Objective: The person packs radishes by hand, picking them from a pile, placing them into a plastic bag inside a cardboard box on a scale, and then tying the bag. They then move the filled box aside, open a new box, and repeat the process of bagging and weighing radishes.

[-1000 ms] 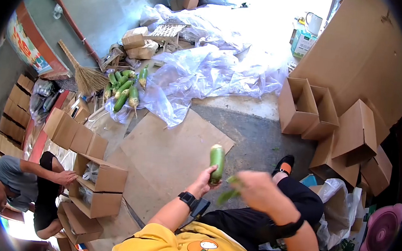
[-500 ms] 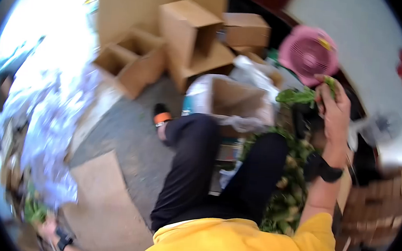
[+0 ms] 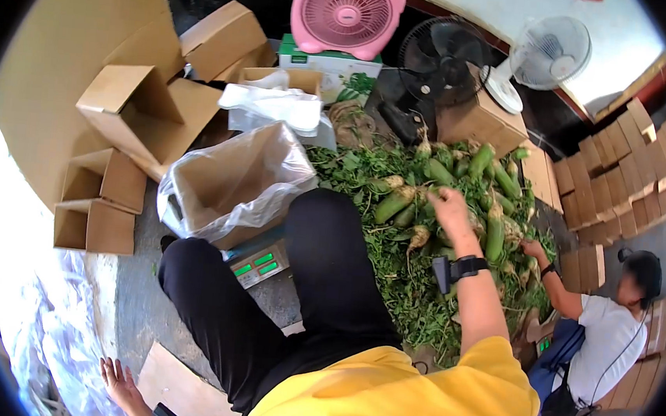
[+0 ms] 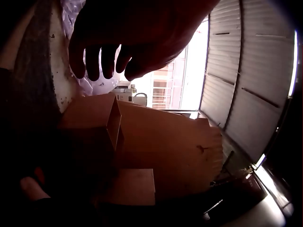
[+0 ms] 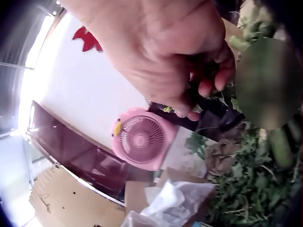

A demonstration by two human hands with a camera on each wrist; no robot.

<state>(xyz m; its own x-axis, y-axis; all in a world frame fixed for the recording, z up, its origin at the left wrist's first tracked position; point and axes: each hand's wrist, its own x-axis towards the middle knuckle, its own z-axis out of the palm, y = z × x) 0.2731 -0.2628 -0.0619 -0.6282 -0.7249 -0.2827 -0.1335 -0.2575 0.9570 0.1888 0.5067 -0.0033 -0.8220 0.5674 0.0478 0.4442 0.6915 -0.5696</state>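
Left hand (image 3: 122, 388) extends, fingers apart; right hand (image 3: 453, 214) curls over green radishes (image 3: 495, 236), grip unclear.

Head view downward over vegetables (image 3: 495, 232)

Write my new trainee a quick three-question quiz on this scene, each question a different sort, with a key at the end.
1. Where is the camera wearer's right hand?
A) Inside the lined carton
B) At the heap of green vegetables
C) On the pink fan

2. True or false: the wearer's left hand is gripping a vegetable.

3. Fill in: the lit displays on the scale by the open carton are coloured ____.

Key:
1. B
2. False; its fingers are extended and it holds nothing.
3. Green
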